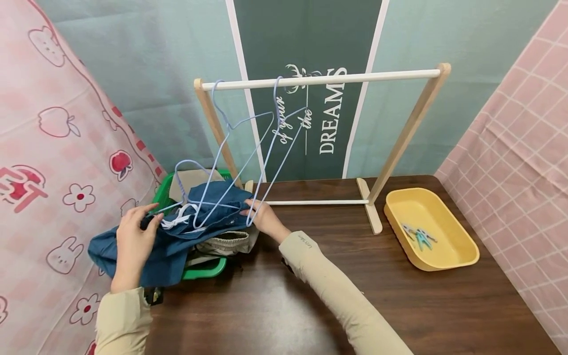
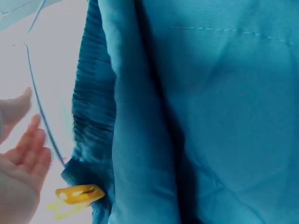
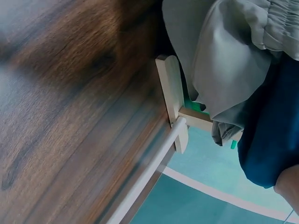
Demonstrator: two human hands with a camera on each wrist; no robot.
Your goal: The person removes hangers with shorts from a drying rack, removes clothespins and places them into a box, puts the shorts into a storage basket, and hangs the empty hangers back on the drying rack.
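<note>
Blue drawstring shorts with a white cord lie over a green basket. A light-blue hanger stands at their waistband. My left hand is at the left end of the waistband. In the left wrist view, its fingers are extended beside a yellow clothespin on the waistband corner, with a gap between. With its fingertips, my right hand pinches the other end of the waistband. Only a bit of that hand shows in the right wrist view, against the blue cloth.
Two more light-blue hangers hang from the white rail of a wooden rack, in front of the shorts. Beige clothing sits beneath the shorts. A yellow tray with several clothespins stands at the right.
</note>
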